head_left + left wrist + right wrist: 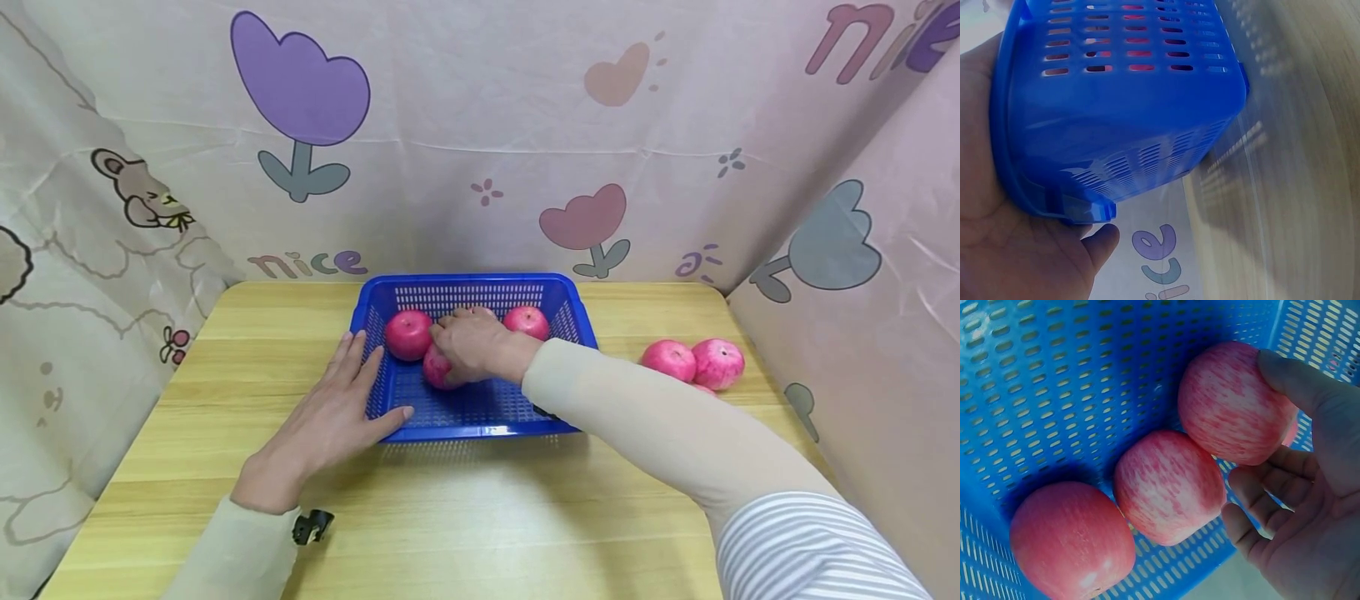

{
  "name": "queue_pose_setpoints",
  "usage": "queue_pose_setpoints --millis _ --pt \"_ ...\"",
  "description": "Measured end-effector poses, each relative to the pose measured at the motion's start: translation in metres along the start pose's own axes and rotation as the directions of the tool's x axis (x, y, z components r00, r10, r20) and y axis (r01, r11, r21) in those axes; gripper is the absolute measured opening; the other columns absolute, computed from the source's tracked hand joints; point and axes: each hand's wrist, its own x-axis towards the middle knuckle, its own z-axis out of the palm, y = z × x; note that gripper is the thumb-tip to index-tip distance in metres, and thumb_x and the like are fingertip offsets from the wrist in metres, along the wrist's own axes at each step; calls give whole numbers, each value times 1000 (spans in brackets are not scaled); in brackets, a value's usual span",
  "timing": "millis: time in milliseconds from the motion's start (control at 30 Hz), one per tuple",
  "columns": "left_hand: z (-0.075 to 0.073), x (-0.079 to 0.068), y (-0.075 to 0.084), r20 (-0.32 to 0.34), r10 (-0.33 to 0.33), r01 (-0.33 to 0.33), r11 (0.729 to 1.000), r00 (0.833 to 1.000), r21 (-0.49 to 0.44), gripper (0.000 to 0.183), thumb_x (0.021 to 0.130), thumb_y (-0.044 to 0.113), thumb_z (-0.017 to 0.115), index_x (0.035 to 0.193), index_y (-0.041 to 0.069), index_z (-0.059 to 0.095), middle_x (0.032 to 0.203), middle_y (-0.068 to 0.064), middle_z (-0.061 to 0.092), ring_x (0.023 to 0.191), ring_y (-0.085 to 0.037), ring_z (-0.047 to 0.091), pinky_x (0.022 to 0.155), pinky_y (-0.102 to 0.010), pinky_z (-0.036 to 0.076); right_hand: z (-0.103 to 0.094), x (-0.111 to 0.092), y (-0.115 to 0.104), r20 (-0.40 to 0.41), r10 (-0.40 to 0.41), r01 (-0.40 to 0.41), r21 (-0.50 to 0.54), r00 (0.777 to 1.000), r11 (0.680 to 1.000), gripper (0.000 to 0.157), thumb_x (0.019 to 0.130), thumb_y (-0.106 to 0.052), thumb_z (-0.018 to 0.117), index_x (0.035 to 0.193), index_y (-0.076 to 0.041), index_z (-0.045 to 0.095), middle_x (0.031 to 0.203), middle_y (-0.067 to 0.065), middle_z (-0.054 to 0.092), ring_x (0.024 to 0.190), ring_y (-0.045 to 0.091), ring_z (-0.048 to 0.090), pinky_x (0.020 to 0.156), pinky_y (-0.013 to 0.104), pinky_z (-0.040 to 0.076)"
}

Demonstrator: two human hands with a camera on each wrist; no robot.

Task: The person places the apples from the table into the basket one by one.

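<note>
A rectangular blue plastic basket [480, 432] with slotted walls stood upright on a pale wood-grain table [450, 517]; inside, a round, red-streaked apple [1235, 403] was gripped near other round red apples [1169, 487].

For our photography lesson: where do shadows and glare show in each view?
Head: a glint on the basket at its near rim, soft shadow on the table; left wrist: the basket's shadow on the table; right wrist: dark shadows beside the apples, a faint glint on the lowest.
</note>
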Motion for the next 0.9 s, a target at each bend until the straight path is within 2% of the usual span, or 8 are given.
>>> queue_pose_setpoints --millis 500,900 --pt "1 1 -1 0 -1 1 1000 1000 -1 114 94 84 46 167 1 21 177 -20 -5 164 -40 -7 125 -69 20 6 4 0 -16 27 -27 -15 1000 1000 70 88 -62 75 138 -14 63 138 6 67 127 29 60 105 49 52" --pt "0 1 -1 2 -5 5 1000 1000 -10 113 94 82 48 167 1 21 177 -20 -6 164 -38 -9 125 -69 19 4 2 0 -13 41 -41 -30 999 999 74 87 -66 75 139 -14 62 137 6 66 129 28 59 105 48 52"
